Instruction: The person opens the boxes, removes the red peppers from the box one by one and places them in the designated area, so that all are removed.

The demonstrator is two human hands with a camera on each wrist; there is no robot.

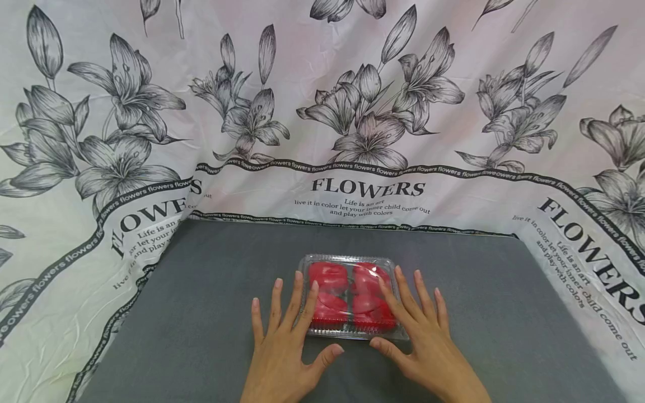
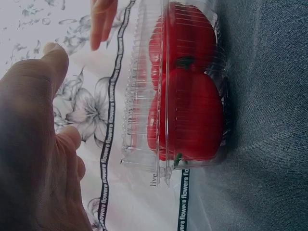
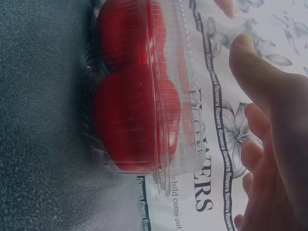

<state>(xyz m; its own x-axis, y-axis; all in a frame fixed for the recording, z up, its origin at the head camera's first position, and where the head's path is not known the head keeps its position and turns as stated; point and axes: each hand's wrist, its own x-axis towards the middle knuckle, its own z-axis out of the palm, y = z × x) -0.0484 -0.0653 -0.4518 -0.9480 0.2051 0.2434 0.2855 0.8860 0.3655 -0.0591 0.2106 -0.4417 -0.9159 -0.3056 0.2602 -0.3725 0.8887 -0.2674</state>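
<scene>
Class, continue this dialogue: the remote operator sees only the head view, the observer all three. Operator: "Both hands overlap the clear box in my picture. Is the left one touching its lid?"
Observer: No contact that I can see: the left wrist view shows a gap between the left hand and the clear lid.
Operator: And the right hand?
Observer: Also apart; the right wrist view shows a gap there too.
Operator: How high do the red items inside reach?
Observer: Past the box's rim, up into the lid, as the left wrist view shows.
</scene>
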